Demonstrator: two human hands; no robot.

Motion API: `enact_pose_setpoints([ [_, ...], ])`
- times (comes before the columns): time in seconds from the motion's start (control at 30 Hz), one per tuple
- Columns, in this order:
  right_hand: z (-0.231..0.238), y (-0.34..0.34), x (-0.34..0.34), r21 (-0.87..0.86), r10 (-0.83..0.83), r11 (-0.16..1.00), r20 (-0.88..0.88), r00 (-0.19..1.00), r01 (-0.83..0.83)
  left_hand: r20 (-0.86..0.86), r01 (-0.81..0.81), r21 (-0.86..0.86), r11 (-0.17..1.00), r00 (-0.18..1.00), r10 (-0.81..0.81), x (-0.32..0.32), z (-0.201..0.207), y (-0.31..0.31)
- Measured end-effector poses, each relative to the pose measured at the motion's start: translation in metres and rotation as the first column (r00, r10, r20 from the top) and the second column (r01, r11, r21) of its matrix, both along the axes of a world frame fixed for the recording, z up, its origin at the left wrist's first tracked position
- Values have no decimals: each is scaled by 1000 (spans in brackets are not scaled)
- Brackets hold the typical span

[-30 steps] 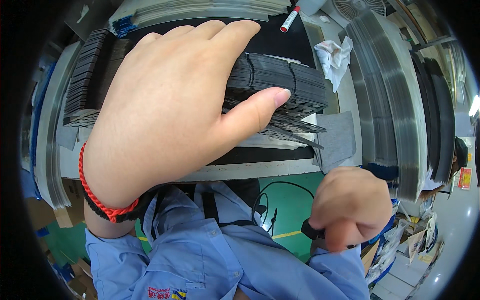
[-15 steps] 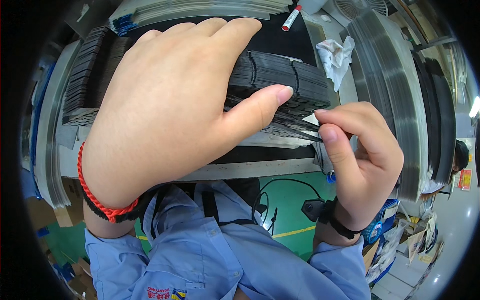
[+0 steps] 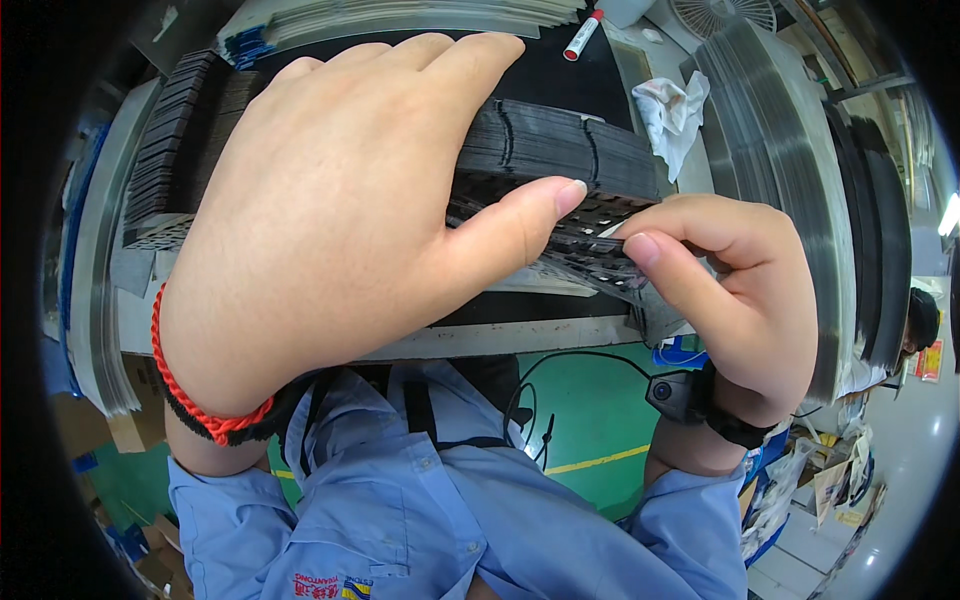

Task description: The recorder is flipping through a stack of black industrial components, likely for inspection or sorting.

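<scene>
A thick stack of thin black perforated sheets (image 3: 555, 145) stands on edge at the middle of the bench, with two dark lines across its top edges. My left hand (image 3: 340, 200) lies over its left part, fingers reaching to the far side and thumb pressed against the near side. That palm hides much of the stack. At the near right corner, my right hand (image 3: 735, 265) pinches the edge of a few black sheets (image 3: 597, 262) between thumb and forefinger. These sheets lean away from the rest, and their punched holes show.
A second row of black sheets (image 3: 175, 140) stands at the left. Tall stacks of clear sheets (image 3: 790, 150) line the right side. A crumpled white cloth (image 3: 672, 110) and a red-capped white marker (image 3: 583, 36) lie behind. A cable (image 3: 575, 353) hangs below the bench edge.
My right wrist has swung right and turned, while its fingertips have moved slightly left along the sheets. The pinched sheets have tilted, showing more perforated surface. My left hand has barely moved.
</scene>
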State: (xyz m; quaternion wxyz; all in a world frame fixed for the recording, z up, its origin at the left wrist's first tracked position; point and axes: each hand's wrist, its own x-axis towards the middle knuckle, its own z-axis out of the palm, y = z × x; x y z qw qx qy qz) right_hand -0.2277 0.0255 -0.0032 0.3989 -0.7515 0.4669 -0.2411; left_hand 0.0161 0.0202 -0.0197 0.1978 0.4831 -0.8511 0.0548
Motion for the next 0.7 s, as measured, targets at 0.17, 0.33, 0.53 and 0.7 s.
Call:
enact_pose_setpoints([
  [0.17,-5,-1,0,-32,13,999,40,999,-12,-1,4,-12,1000,1000,-4,1,0,-1],
  [0.33,-8,1,4,3,-42,999,92,995,42,17,-30,-27,999,999,31,-3,2,0],
  [0.53,-11,1,5,27,-57,998,140,988,54,16,7,-44,999,1000,-6,3,-1,-1],
  [0.7,-15,2,1,11,-43,999,145,988,42,15,14,-34,999,1000,-13,3,-3,-2],
])
